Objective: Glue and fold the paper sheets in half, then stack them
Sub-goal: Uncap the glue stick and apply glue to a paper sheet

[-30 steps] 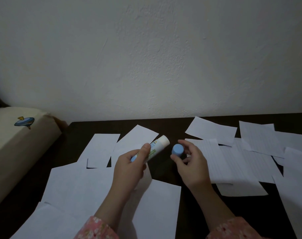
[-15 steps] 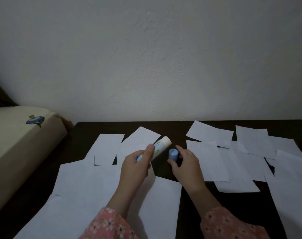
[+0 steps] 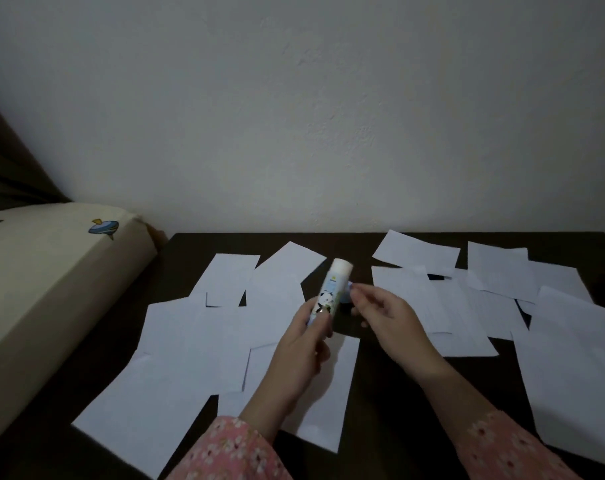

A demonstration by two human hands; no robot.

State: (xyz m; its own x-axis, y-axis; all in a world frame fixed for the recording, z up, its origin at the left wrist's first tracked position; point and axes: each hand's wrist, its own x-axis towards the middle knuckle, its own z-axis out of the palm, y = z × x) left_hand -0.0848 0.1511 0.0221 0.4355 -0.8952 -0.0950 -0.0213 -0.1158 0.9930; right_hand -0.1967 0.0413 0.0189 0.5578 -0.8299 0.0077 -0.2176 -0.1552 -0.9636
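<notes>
Blue cap (image 3: 346,295) now pressed behind glue stick (image 3: 332,289), maybe set down; left hand (image 3: 306,337) gripping stick, right hand (image 3: 380,313) pinching cap. Uncapped, ready for paper (image 3: 190,348).

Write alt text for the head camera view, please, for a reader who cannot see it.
A left hand holds a glue stick upright over a dark table strewn with white paper sheets, while the right hand pinches its blue cap beside it. A plain wall is behind.
</notes>
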